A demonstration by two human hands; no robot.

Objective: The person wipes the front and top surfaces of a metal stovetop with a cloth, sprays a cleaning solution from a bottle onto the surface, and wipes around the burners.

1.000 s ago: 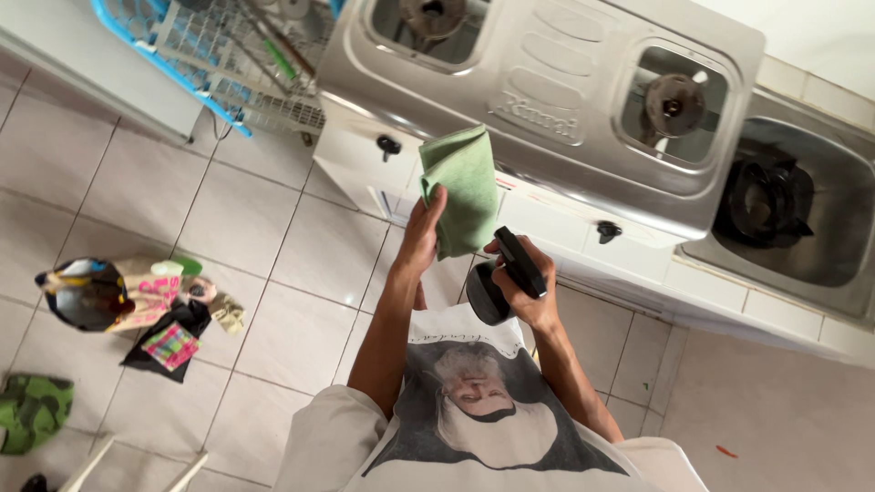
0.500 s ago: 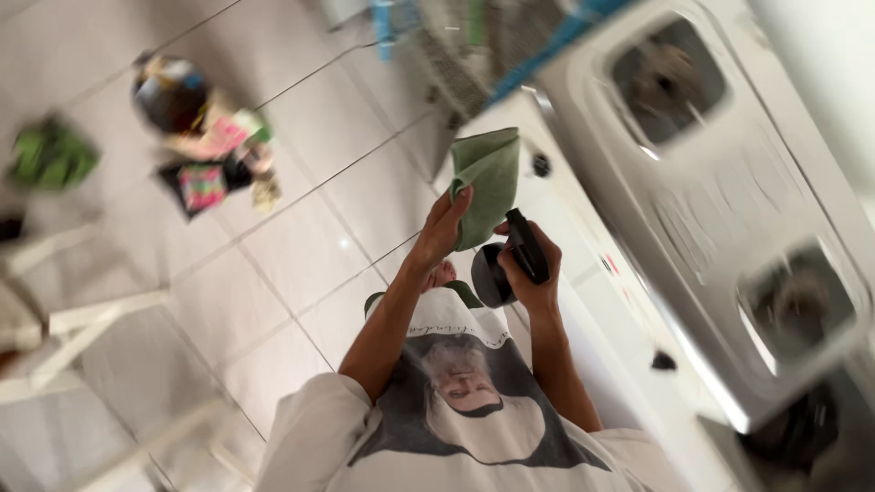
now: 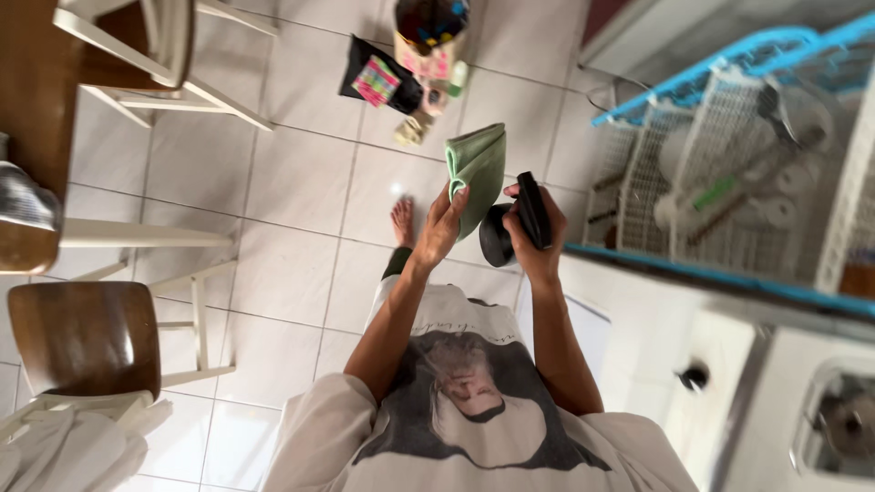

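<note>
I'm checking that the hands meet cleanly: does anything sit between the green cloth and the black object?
Nothing visible does. The left hand holds the green cloth right beside the black object gripped in the right hand, with only open air between them.

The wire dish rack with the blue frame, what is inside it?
Inside the dish rack lie pale round dishes and a utensil with a green handle. The wire mesh and blur hide the rest.

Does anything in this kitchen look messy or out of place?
Yes: a small heap of things, a black cloth, colourful packets and a round container, lies on the tiled floor instead of a surface. The green cloth in the left hand and the black object in the right hand look ordinary.
</note>
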